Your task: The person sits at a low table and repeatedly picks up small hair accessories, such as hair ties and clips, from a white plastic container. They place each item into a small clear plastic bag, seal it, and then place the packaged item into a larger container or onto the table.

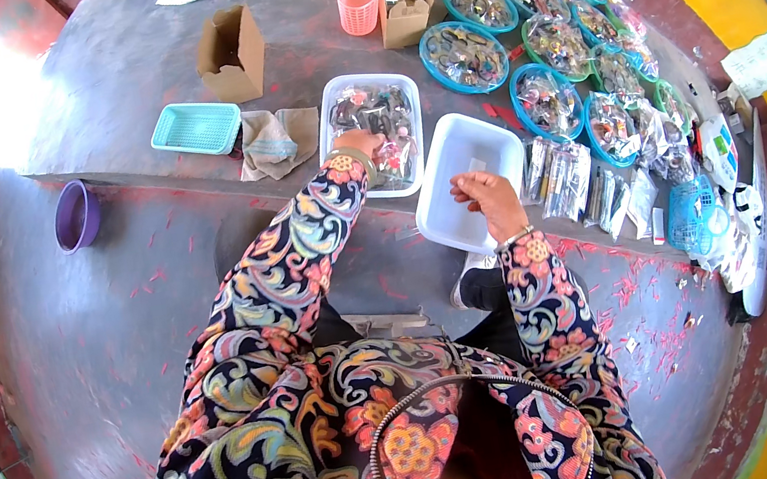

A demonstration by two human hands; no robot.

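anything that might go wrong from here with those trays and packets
1. The left hand is inside the shallow white plastic tray; rummaging might push small shiny clear packets over its low rim.

2. The deep white rectangular plastic basin sits by the platform's front edge, so a bump from the right hand above it could tip it.

3. Slim clear plastic packets lie beside the right wrist; a sideways swing may scatter them.

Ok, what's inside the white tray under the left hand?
The white tray holds clear packets with dark and pinkish-red contents. The left hand covers part; whatever lies beneath is hidden.
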